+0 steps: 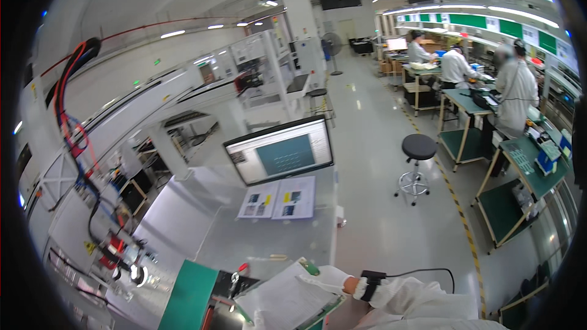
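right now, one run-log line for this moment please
right hand: gloved, on white sheet | left hand: not in view | sheet over green tray | monitor lit behind

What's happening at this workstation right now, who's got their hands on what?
A person in a white coat rests a white-gloved right hand on the top edge of a white paper sheet, which lies on a green-edged board at the near end of a grey metal workbench. The left hand is barely visible at the bottom edge. A flat monitor stands behind two printed instruction sheets. Other white-coated people work at green benches further off.
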### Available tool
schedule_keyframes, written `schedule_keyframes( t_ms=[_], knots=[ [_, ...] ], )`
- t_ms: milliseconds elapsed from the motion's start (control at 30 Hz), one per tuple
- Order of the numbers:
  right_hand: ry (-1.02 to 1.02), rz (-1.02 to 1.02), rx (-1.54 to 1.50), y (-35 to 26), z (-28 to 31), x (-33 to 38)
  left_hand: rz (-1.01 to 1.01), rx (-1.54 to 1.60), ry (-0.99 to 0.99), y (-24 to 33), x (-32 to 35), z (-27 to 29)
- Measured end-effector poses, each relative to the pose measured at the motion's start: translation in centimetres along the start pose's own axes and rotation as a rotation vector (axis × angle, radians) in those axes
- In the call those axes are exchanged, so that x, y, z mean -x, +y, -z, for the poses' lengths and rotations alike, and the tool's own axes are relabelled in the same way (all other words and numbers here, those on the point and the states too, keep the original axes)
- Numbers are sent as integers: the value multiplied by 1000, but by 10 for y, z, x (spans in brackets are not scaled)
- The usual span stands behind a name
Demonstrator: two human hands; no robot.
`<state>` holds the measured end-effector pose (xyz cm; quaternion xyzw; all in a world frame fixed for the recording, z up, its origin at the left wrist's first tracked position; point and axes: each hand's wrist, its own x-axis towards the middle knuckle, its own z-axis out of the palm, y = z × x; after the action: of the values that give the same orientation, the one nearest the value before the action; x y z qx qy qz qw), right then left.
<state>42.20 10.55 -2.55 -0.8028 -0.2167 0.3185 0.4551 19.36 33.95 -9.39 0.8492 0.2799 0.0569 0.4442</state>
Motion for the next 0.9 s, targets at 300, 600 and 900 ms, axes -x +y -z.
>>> schedule_keyframes(
  t_ms=[300, 600, 900],
  knots=[
    [429, -251, -112, 158, 176, 86, -722, -691, -197, 41, -131, -242],
    [923, -489, -530, 234, 308, 259, -518, -305, -844, 318, -131, -445],
    [1689, -802, -886, 322, 274, 418, -717, -181, -1499, 449, 5, -709]
  ],
)
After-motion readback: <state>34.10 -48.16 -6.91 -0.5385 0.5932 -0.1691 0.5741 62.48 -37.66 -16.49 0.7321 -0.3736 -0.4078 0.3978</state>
